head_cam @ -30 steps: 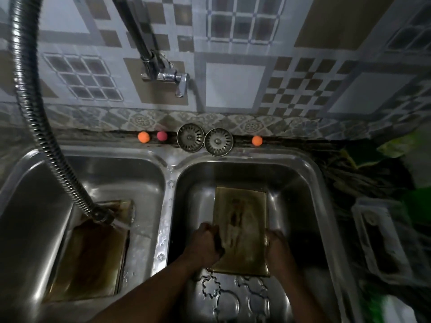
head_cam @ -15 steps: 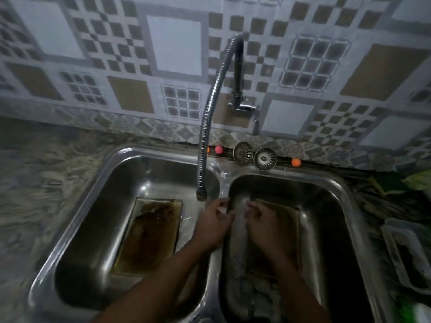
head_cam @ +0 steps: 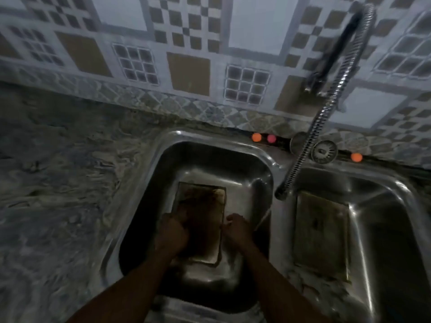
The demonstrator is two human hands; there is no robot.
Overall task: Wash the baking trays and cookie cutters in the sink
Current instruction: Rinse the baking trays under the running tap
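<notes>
A dirty brown baking tray lies flat on the bottom of the left sink basin. My left hand grips its left edge with curled fingers. My right hand grips its right edge. A second, paler baking tray lies in the right basin. Faint pale shapes lie in front of that tray, too blurred to identify. The frame is dim and smeared.
A flexible metal tap hose hangs from the wall, its nozzle over the divider between basins. Two strainers and small orange and pink balls sit on the back ledge. Marbled countertop stretches left.
Both hands have moved from the tray in the right basin, past the tap nozzle, to the tray in the left basin. The view has swung left.
</notes>
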